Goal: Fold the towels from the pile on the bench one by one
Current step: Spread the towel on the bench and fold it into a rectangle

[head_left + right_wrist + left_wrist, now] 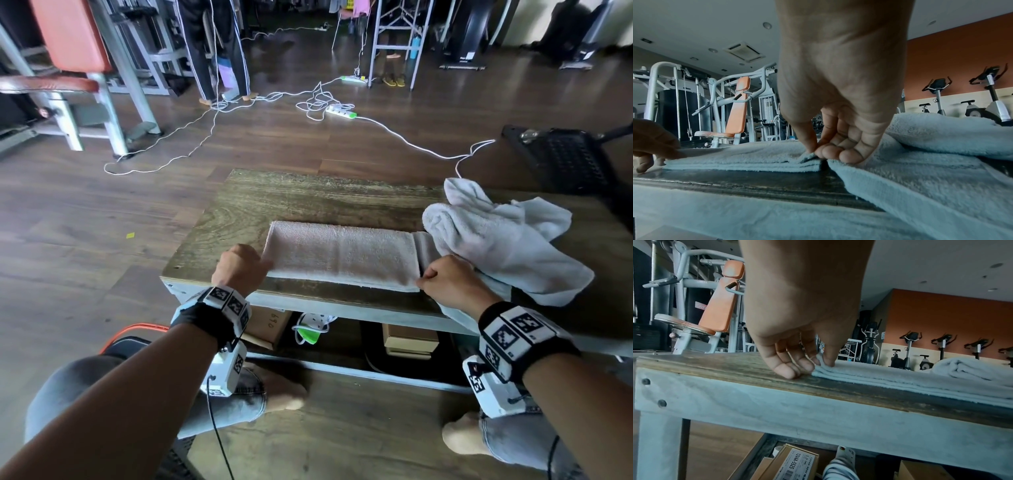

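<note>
A folded towel (342,255) lies flat along the near edge of the counter (308,195), with the pile of loose towels (496,240) touching its right end. The head view shows the left hand (239,267) at the towel's left corner and the right hand (448,281) at its right corner. Only the wrist views show the grips: the left hand's thumb and fingers (807,365) pinch the stacked layers, and the right hand's fingertips (830,151) pinch the towel's corner.
</note>
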Motion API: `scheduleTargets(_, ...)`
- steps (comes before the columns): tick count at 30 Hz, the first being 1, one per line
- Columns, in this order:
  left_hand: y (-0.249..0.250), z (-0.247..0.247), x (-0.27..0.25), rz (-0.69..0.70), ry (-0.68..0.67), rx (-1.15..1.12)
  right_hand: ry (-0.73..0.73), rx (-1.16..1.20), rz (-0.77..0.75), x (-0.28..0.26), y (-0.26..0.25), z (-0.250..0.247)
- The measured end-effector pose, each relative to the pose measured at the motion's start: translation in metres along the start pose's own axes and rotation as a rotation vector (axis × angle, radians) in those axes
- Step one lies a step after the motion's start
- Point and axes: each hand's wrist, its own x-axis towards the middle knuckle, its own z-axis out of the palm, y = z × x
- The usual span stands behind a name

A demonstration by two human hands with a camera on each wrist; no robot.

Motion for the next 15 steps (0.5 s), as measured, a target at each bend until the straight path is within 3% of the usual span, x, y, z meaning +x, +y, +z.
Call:
scheduleTargets(4, 0.004, -0.003, 0.0, -0.031, 0.064, -0.017, -0.004, 0.014, -0.016, -0.003, -0.001, -0.006)
scheduleTargets(8, 0.0, -0.003, 0.001, 0.014, -0.011, 0.101, -0.03, -0.051, -0.031, -0.006, -0.004, -0.005)
scheduleTargets(11, -0.011, 0.004, 0.003, 0.19, 0.032, 0.205, 0.067, -0.073, -0.121, -0.009, -0.004, 0.003)
scheduleTargets(13, -0.015, 0.01, 0.0, 0.378, 0.033, 0.236, 0.181, -0.029, -0.297, -0.011, -0.002, 0.013)
scheduleTargets(15, -0.018, 0.013, -0.006, 0.482, -0.01, 0.257, 0.171, -0.022, -0.483, -0.011, 0.001, 0.024)
